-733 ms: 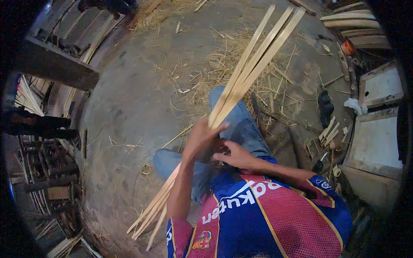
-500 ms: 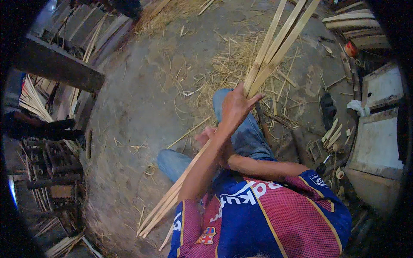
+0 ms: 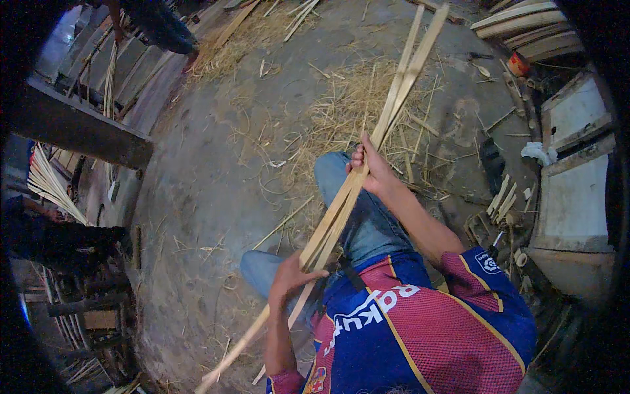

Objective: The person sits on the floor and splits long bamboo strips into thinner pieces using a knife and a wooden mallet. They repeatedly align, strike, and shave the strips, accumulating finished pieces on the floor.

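Several long, pale bamboo strips (image 3: 338,209) slant across my lap from the lower left to the upper right, their far ends fanned apart. Curled fingers of my right hand (image 3: 371,167) grip the bundle near its middle, above my knee. Lower down, my left hand (image 3: 292,277) is closed around the strips, its thumb lying across them. Below that hand, one strip angles away from the others toward the ground. My left palm hides part of the bundle.
Thin shavings (image 3: 335,105) lie heaped on the grey floor ahead. Curved slats (image 3: 525,26) are stacked at far right, above pale wooden panels (image 3: 577,187). A thick beam (image 3: 79,125) juts in from the left, with a person's dark-clothed legs (image 3: 65,230) below it.
My arms were crossed and are now uncrossed. My left hand has moved down the strips toward me, my right hand up and away. The bundle has shifted toward the lower left.
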Demonstrator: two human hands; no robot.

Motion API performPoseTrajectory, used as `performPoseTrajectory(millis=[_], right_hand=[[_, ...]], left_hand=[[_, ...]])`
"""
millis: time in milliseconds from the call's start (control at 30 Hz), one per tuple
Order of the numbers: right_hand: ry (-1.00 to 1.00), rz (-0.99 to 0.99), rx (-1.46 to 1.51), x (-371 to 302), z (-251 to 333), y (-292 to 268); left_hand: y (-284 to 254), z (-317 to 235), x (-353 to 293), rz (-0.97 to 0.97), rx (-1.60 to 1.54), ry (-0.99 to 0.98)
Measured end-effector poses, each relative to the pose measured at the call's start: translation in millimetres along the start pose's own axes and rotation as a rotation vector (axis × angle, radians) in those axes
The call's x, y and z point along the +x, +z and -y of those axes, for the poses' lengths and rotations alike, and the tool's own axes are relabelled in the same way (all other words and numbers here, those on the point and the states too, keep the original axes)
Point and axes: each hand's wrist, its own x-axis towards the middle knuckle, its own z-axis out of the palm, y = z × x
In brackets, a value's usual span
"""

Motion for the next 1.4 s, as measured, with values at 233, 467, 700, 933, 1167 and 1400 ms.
performPoseTrajectory(millis=[233,467,700,933,1167,1400], right_hand=[[-0.033,0.027,-0.113,44.9,21.5,-11.0],[-0.174,0.178,-0.286,10.3,-1.2,41.5],[-0.192,0.198,-0.589,-91.7,-158.4,-5.9],[-0.265,0.055,-0.565,-29.9,-179.5,4.6],[0.175,-0.098,-0.185,34.3,-125.4,-1.2],[0.081,0.029,-0.315,24.8,-139.9,-2.4]], left_hand=[[34.3,-16.5,15.1,-0.006,-0.230,0.112],[-15.0,-68.1,23.9,0.074,-0.623,-0.022],[-68.2,-141.6,115.6,0.041,-0.562,0.138],[-68.8,-121.9,174.9,-0.328,-0.414,0.205],[-44.7,-14.7,7.4,-0.012,-0.425,-0.083],[-0.4,19.3,-84.1,0.302,-0.941,-0.401]])
